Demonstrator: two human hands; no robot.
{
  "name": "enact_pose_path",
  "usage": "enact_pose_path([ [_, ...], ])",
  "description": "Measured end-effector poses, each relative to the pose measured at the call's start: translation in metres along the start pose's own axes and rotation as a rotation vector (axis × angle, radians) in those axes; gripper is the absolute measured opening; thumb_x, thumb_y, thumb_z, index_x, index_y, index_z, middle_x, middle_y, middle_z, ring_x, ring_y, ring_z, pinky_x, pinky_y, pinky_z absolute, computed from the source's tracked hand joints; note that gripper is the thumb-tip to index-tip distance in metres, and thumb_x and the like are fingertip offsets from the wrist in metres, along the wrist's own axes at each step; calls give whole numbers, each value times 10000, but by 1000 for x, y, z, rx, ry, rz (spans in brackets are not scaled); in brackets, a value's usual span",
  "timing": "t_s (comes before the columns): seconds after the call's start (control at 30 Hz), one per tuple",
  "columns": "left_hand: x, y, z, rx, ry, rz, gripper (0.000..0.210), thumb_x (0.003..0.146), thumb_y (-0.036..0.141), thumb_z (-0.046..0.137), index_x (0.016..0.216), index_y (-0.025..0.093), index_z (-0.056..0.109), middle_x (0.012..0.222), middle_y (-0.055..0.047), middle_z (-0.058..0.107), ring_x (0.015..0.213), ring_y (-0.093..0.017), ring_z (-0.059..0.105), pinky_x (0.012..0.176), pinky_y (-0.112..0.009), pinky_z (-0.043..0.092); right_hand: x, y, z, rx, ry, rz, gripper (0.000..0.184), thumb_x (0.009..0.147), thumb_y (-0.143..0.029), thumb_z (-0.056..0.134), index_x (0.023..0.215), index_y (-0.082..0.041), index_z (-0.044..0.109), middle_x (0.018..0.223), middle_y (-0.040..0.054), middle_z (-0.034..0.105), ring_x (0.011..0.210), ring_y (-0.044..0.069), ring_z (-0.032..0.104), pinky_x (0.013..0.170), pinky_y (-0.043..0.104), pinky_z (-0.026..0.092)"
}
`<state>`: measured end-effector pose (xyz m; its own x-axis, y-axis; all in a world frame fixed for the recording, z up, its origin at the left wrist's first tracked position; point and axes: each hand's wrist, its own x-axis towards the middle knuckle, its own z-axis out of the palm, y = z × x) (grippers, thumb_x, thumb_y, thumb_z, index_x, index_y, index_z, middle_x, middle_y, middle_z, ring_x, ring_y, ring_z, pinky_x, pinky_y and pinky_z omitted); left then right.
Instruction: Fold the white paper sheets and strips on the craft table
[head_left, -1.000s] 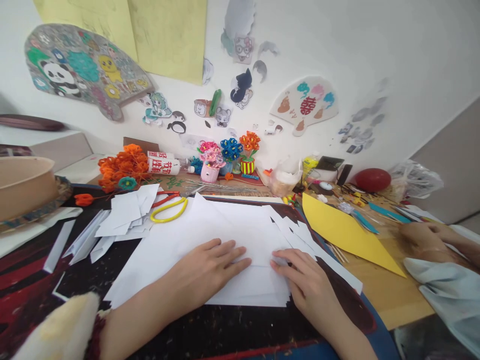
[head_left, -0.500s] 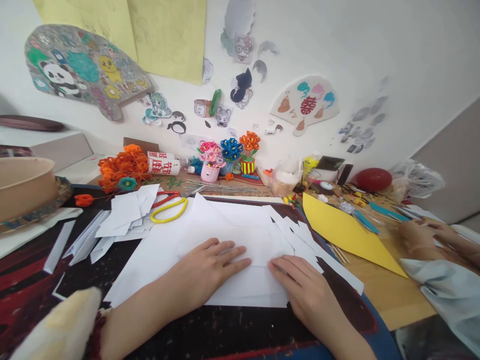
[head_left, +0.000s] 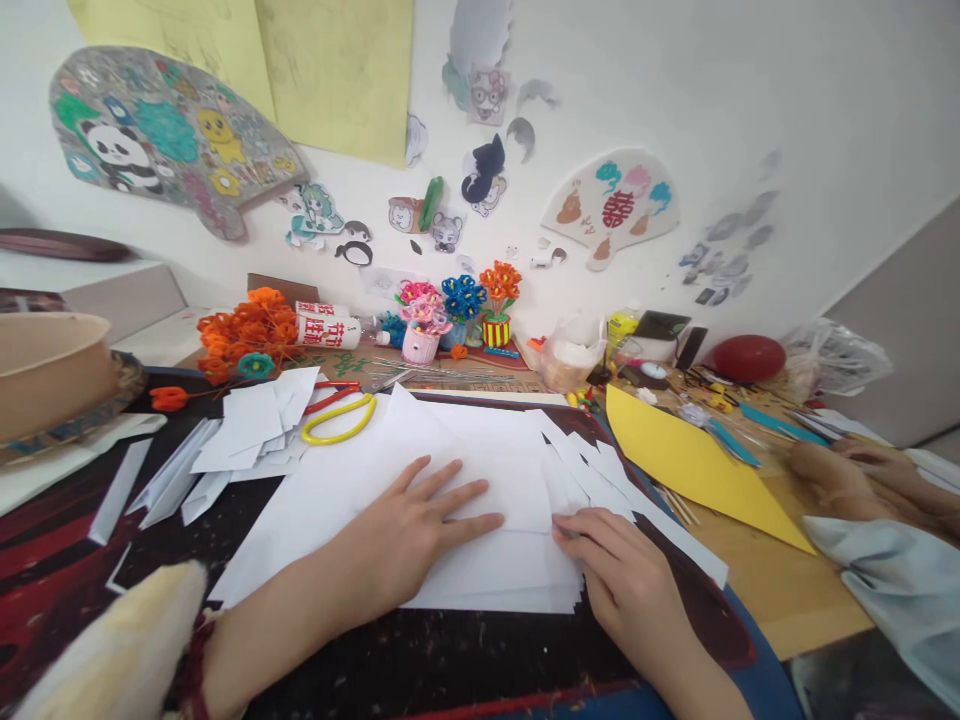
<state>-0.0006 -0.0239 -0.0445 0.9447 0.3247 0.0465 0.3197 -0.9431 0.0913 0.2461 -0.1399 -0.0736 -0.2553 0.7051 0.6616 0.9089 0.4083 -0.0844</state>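
Observation:
My left hand (head_left: 427,525) lies flat with its fingers spread on a white paper sheet (head_left: 517,492), pressing it against the stack of white paper (head_left: 487,590) underneath. At the sheet's lower right corner, my right hand (head_left: 619,555) has its thumb and fingertips pinched together on the paper edge. Cut white paper pieces (head_left: 592,470) lie just beyond the right hand. To the left are a pile of small paper cards (head_left: 251,425) and scissors with a yellow handle (head_left: 337,425).
A yellow sheet (head_left: 697,470) rests on the wooden table to the right, where another person's hands (head_left: 855,475) are at work. Flower pots (head_left: 421,340), orange craft flowers (head_left: 247,335) and a plastic bag (head_left: 574,350) line the wall. A round tan container (head_left: 52,370) stands at left.
My left hand's fingers have spread wider and shifted slightly up on the sheet. My right hand has moved a little to the right, its fingertips now pinched at the paper's corner.

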Motion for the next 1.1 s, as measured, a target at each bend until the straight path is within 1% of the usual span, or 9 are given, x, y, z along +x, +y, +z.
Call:
enact_pose_path([
  [0.17, -1, 0, 0, 6, 2, -4, 773, 783, -12, 422, 1430, 391, 299, 1526, 9, 308, 1405, -295, 247, 1088, -544, 270, -8, 3, -3, -47, 29, 45, 409, 833, 16, 381, 1011, -188, 688, 925, 76, 707, 892, 219, 651, 806, 401, 547],
  [0.27, -1, 0, 1, 19, 13, 4, 762, 789, -9, 419, 1432, 383, 301, 1524, 7, 314, 1402, -289, 255, 1090, -529, 275, -7, 3, -3, -48, -34, 20, 509, 801, 44, 339, 1105, -195, 669, 1006, 87, 692, 948, 219, 640, 806, 390, 554],
  [0.37, -1, 0, 2, 24, 16, 6, 760, 784, -4, 425, 1430, 380, 307, 1523, 6, 314, 1400, -282, 262, 1097, -526, 264, -3, 4, -1, -19, -104, -18, 519, 791, 61, 322, 1078, -190, 674, 1019, 92, 682, 952, 213, 630, 781, 379, 564],
  [0.57, 0, 1, 1, 22, 16, -29, 747, 782, 9, 435, 1420, 382, 324, 1521, 2, 322, 1401, -266, 268, 1108, -537, 227, -2, 4, 1, -87, -107, -61, 461, 797, 53, 331, 1008, -162, 681, 1049, 109, 687, 1012, 238, 616, 819, 425, 566],
  [0.7, -1, 0, 4, 15, 40, -29, 751, 773, 4, 446, 1415, 376, 335, 1517, 0, 331, 1401, -248, 271, 1115, -507, 230, -1, -1, -1, -115, -111, -122, 547, 770, 67, 308, 1135, -152, 652, 1164, 115, 666, 1107, 228, 597, 893, 422, 550],
  [0.8, -1, -2, 7, 15, 78, -19, 743, 782, 5, 441, 1414, 381, 333, 1520, 7, 326, 1402, -234, 270, 1121, -482, 228, 0, -4, -1, -93, -169, -182, 647, 730, 84, 288, 1258, -143, 583, 1209, 101, 651, 1158, 203, 577, 942, 380, 537],
  [0.97, -2, -2, 8, 36, 76, -41, 751, 788, 9, 432, 1419, 400, 316, 1530, 1, 302, 1404, -243, 264, 1113, -493, 229, -1, -2, 3, -129, -250, -166, 697, 691, 98, 275, 1294, -116, 550, 1228, 109, 640, 1150, 196, 585, 944, 365, 539],
  [1.03, -3, -2, 6, 49, 82, -72, 700, 823, 45, 437, 1413, 405, 328, 1520, -8, 325, 1392, -265, 290, 1095, -510, 253, -2, 0, 3, -139, -265, -166, 685, 698, 102, 272, 1287, -103, 555, 1239, 115, 632, 1143, 203, 590, 931, 364, 545],
  [1.1, -4, -5, 3, 54, 104, -120, 546, 903, 162, 432, 1400, 383, 371, 1500, -32, 364, 1371, -289, 330, 1067, -520, 293, -2, -1, 3, -145, -274, -154, 678, 709, 96, 276, 1286, -117, 561, 1233, 114, 634, 1117, 207, 606, 908, 365, 556],
])
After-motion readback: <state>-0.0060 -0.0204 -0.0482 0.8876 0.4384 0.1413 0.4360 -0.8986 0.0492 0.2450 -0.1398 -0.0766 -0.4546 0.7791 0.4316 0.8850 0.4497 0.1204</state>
